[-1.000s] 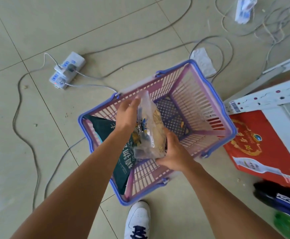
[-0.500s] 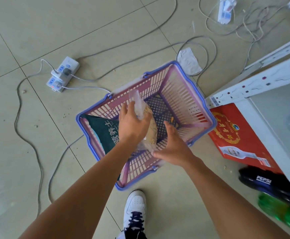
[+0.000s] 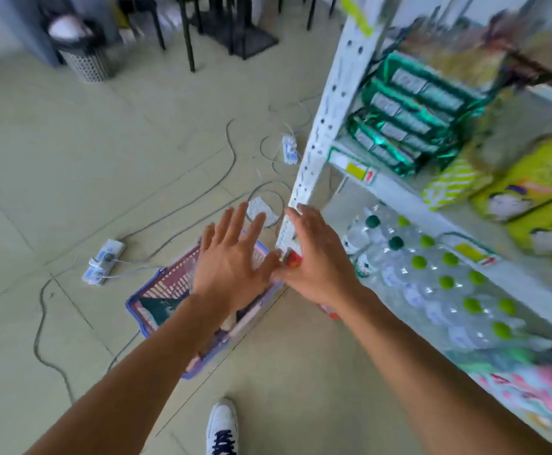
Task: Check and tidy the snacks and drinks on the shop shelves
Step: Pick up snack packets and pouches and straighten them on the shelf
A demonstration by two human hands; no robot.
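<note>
My left hand is spread with straight fingers above the pink and blue basket on the floor and holds nothing. My right hand is also flat and empty, beside the white shelf post. A dark green bag lies in the basket; my arm hides the rest of the basket's inside. On the shelves to the right stand green snack packs, yellow bags and clear bottles with green caps.
Two power strips and trailing cables lie on the tiled floor. A red box sits under the shelf by the post. A bin and chair legs stand at the back. My white shoe is below.
Both hands have let go of the clear snack bag and lifted out of the basket, fingers spread. The view has swung up and right, showing the shelves.
</note>
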